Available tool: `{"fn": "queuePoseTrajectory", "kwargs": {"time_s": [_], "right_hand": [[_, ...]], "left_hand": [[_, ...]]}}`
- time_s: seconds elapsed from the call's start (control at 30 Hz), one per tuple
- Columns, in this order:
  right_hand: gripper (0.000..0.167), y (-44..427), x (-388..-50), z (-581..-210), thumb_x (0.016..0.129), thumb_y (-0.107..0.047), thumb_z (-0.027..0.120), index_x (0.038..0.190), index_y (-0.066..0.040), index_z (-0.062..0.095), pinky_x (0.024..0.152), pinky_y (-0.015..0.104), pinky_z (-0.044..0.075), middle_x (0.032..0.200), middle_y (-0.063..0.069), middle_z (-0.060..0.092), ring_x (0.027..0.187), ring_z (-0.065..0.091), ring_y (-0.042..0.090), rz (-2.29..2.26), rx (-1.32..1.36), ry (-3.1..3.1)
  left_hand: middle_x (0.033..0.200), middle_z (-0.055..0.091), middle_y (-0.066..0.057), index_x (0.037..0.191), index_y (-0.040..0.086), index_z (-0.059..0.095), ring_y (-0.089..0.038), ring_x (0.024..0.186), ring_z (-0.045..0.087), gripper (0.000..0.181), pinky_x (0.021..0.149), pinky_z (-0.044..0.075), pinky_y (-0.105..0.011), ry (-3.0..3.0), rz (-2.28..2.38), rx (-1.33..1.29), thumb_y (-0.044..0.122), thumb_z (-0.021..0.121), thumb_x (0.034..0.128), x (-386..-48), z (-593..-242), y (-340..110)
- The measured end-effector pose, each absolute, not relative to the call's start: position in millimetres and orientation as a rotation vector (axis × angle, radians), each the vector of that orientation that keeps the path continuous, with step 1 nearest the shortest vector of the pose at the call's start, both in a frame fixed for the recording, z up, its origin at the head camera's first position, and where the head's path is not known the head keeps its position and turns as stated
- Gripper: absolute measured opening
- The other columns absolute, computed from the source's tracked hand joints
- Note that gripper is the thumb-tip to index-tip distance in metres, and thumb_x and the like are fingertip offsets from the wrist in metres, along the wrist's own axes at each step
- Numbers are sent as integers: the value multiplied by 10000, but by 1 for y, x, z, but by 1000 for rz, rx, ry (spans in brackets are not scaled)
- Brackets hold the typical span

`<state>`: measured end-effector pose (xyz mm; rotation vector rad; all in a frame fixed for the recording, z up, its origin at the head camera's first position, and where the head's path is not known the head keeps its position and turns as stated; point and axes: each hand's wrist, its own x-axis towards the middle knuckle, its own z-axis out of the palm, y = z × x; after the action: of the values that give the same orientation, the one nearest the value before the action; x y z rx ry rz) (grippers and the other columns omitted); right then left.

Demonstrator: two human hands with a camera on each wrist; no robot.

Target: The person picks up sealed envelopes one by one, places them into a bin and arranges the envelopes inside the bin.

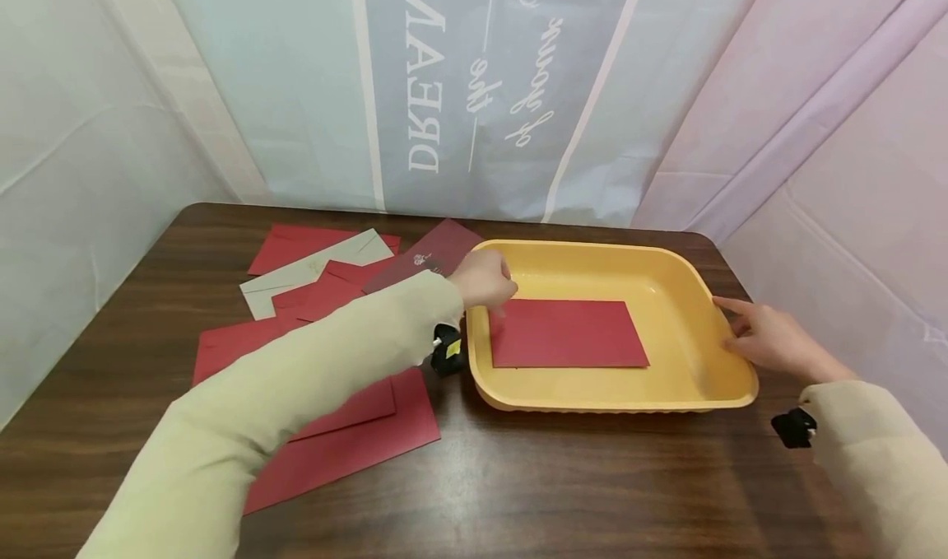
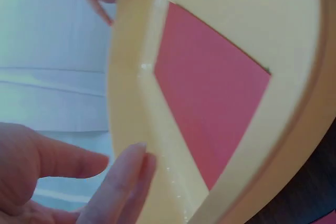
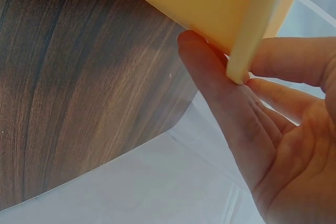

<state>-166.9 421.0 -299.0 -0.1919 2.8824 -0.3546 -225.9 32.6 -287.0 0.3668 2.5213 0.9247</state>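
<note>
A yellow tray [image 1: 685, 328] stands on the table, with one red envelope [image 1: 569, 334] lying flat inside, towards its left. My left hand [image 1: 485, 279] hovers over the tray's left rim, beside that envelope. In the left wrist view, the left hand [image 2: 65, 161] has bent, relaxed fingers apart from the thumb and holds nothing; the envelope [image 2: 210, 87] lies beyond them. My right hand [image 1: 773, 341] is at the tray's right side. The right wrist view shows this hand [image 3: 252, 135] gripping the tray's rim [image 3: 247, 40], thumb and fingers on opposite sides.
Several red envelopes [image 1: 355, 456], a whitish one [image 1: 296, 275] and a dark maroon one [image 1: 444, 246] lie overlapping on the brown table [image 1: 518, 477], left of the tray. My left forearm passes over part of them. A printed cloth [image 1: 504, 90] hangs behind the table.
</note>
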Motion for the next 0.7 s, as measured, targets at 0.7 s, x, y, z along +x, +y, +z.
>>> {"fn": "queuePoseTrajectory", "kwargs": {"time_s": [0.7], "right_hand": [[665,420,-167,-299,800,-71,685,1335,175,375,614,331,449,807,142,701,682,616,175,-332,-191,2899]], "left_hand": [[984,621,-116,1095,40,559,-231,703,704,203,704,555,-292,2586,1335,189,174,546,944,-217,-279,-41]]}}
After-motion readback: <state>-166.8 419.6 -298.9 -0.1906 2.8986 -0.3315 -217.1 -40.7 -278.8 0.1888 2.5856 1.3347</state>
